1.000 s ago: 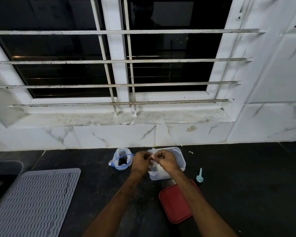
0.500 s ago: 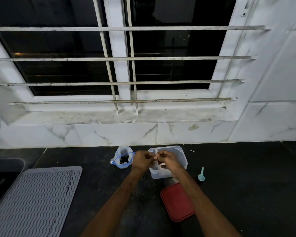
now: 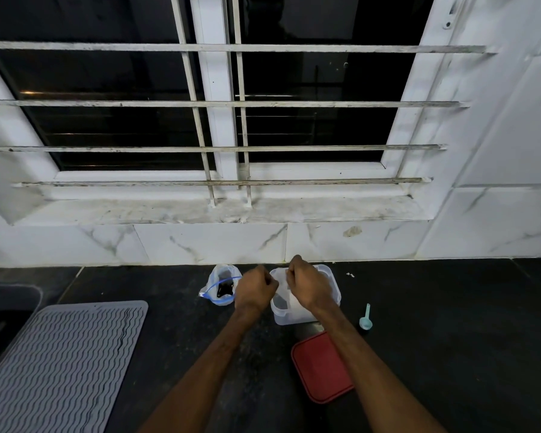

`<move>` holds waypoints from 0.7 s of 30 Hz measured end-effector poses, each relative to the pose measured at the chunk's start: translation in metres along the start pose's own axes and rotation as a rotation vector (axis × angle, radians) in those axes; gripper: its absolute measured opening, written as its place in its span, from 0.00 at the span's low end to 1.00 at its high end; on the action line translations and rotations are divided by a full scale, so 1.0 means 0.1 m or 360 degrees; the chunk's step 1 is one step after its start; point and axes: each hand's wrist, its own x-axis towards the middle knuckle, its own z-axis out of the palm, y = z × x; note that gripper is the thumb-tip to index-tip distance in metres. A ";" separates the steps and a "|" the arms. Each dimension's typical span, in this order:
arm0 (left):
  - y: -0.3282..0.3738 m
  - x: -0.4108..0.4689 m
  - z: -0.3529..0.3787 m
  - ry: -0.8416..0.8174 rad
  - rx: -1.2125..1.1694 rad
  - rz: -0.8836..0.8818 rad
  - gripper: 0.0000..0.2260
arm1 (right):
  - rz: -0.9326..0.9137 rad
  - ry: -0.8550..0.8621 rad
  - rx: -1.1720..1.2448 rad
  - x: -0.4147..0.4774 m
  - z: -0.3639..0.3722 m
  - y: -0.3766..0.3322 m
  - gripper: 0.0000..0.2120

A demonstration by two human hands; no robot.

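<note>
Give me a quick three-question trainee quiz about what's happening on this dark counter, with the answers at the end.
1. True or false: the red lid is off the clear container.
2. The teal scoop lies on which side of the container: A left, B right, C inside?
3. What do the left hand and right hand pinch between them?
Key: 1 true; 2 B; 3 a small clear packet.

The right hand (image 3: 310, 289) hides part of the clear container (image 3: 334, 278). The pale packet (image 3: 282, 287) it and the left hand (image 3: 255, 290) pinch is blurred.
</note>
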 end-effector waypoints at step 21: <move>-0.17 -0.12 -0.06 0.0111 0.0013 0.0168 0.06 | -0.0014 -0.0548 -0.0256 0.05 -0.11 -0.02 0.10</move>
